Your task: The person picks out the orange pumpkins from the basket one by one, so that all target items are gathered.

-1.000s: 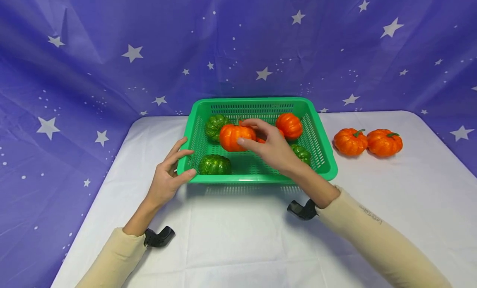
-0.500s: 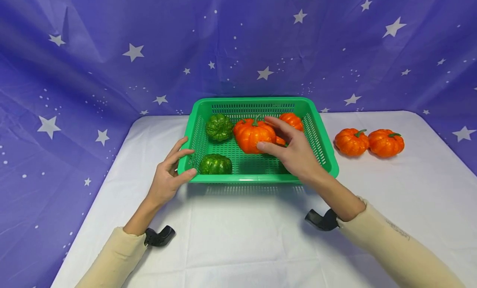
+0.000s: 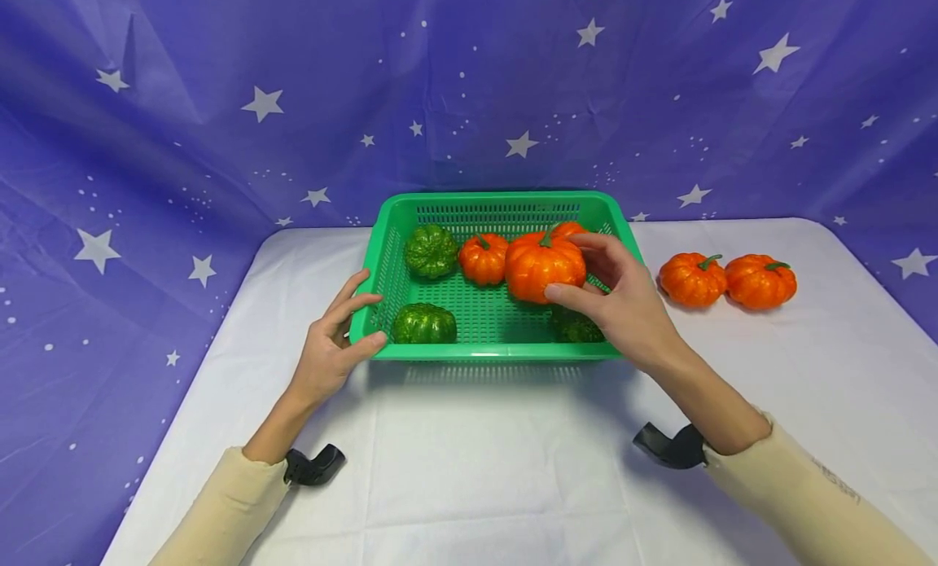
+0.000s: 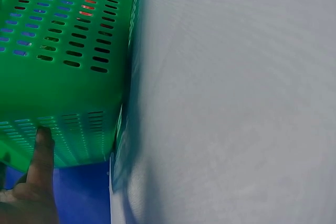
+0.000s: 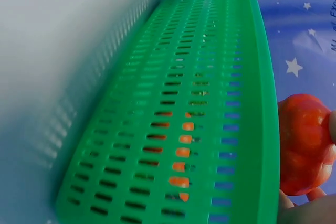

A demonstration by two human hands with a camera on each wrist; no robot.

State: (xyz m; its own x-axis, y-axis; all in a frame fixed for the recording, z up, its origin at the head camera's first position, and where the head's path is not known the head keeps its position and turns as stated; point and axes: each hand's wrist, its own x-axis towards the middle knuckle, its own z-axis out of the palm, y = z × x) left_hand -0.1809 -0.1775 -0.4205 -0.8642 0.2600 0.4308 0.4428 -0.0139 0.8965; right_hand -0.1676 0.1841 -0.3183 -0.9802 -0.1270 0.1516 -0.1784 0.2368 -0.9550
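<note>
My right hand point(image 3: 632, 309) holds a small orange pumpkin point(image 3: 541, 269) with a green stem, above the right half of a green slotted plastic basket point(image 3: 476, 352). The same pumpkin point(image 5: 303, 142) shows beyond the basket rim in the right wrist view. At the basket's left front corner, my left hand point(image 3: 328, 356) grips the rim; one finger point(image 4: 42, 163) lies on the outer wall in the left wrist view. Inside are green pumpkins at back left point(image 3: 431, 252), front left point(image 3: 425, 324) and front right point(image 3: 576, 326). An orange pumpkin point(image 3: 484, 259) sits mid-basket; another point(image 3: 568, 229) is mostly hidden behind the held one.
Two orange pumpkins point(image 3: 691, 280) stand side by side on the white cloth-covered table point(image 3: 469, 468), right of the basket. A purple curtain with white stars point(image 3: 469, 85) hangs along the back. Each wrist wears a black camera mount point(image 3: 313, 466).
My right hand has carried the orange pumpkin to the right across the basket, uncovering the orange pumpkin in the middle. The left hand and the basket have stayed in place.
</note>
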